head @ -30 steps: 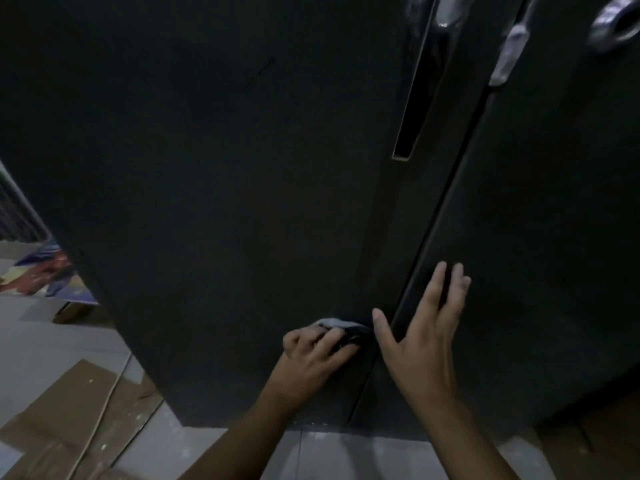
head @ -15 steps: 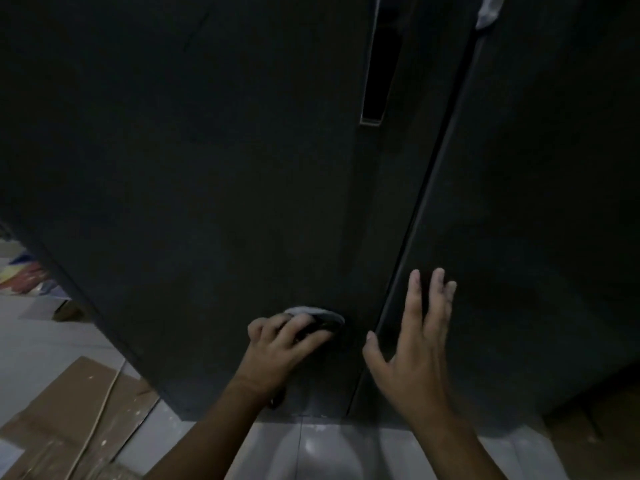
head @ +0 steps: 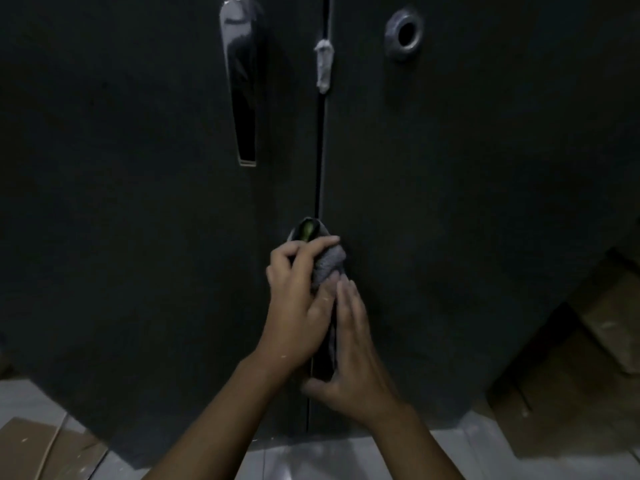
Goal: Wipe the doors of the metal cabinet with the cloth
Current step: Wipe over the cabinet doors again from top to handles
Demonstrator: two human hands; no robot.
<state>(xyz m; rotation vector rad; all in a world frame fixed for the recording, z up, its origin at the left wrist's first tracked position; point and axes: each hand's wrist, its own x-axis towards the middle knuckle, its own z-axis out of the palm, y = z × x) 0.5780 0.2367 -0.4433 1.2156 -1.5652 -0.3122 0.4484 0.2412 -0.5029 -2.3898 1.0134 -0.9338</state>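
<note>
Two doors (head: pixel 138 237) meet; left hand (head: pixel 298 306) grips the grey cloth (head: pixel 329 268) there, right hand (head: pixel 353 358) lies flat with straight fingers

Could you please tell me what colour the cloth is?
The cloth is grey; the head view shows it best.

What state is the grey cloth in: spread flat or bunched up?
Bunched up: the cloth is wadded in the grip of the left hand, against the seam between the cabinet doors.

Pale tiled floor (head: pixel 329 459) carries the cabinet (head: pixel 138 237) and flat cardboard (head: pixel 20 445).
</note>
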